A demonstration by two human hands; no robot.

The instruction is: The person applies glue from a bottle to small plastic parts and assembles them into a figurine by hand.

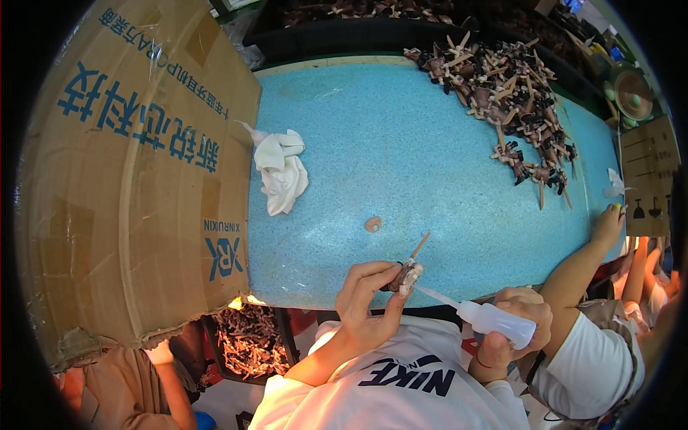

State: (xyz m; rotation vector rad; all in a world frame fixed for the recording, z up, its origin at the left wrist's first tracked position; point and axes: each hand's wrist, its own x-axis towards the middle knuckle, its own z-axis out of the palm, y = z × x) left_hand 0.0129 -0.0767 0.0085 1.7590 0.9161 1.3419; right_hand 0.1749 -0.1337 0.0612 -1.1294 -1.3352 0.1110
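Between the thumb and fingers of my left hand (371,299) is a small brown and white toy figure (408,276) with a thin tan stick pointing up and away. My right hand (522,321) wraps round a small white squeeze bottle (499,324). The bottle lies tilted, and its long narrow nozzle (436,294) points left, its tip close to the figure; I cannot tell whether they touch. On the blue tabletop (330,165), just beyond the left hand, lies a small flat tan piece (373,224) with a hole in it.
A tall cardboard box (143,179) walls off the left. Beside it lies a crumpled white cloth (281,170). Similar figures form a heap (516,100) at the far right, with black bins (344,32) behind. A co-worker's arm (584,261) rests at the right; a crate (251,340) sits below.
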